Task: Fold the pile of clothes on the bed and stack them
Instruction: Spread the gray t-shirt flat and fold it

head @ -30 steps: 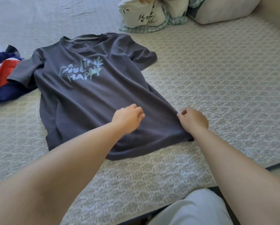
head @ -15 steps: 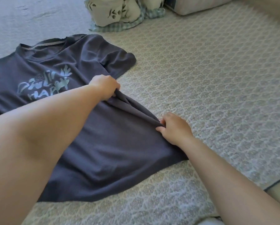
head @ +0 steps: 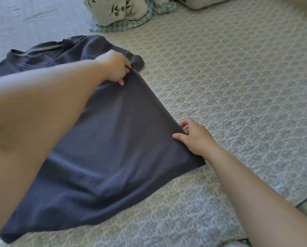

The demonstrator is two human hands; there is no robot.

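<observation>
Left hand (head: 116,68) pinches the right-side edge of the dark grey T-shirt (head: 113,143) near the sleeve (head: 137,62), fingers curled round a raised ridge of cloth. Right hand (head: 193,138) pinches the same edge lower down, close to the hem corner, thumb on top of the cloth. Both hands hold cloth; neither is free.

Shirt lies on the bed (head: 238,86), spread over the patterned cover, collar (head: 42,49) at the far left, hem toward the near edge. The left forearm hides the chest area. The edge between the two hands is lifted into a fairly straight line, just off the cover.

Judgement: step in hand is the first lengthwise fold, bringing the side panel in toward the middle.

Notes for doing it well:
- Keep the line between the hands taut, so the crease runs straight from shoulder to hem.
- Carry both hands across together, at the same height; otherwise the panel skews.
- Tuck the sleeve in with the fold, not bunched underneath.
- Lay down, then smooth outward. Thin knit cloth, likely to wrinkle and drag on the textured cover.

Bundled floral bedding (head: 117,11) sits at the far side, well apart from the shirt.
</observation>
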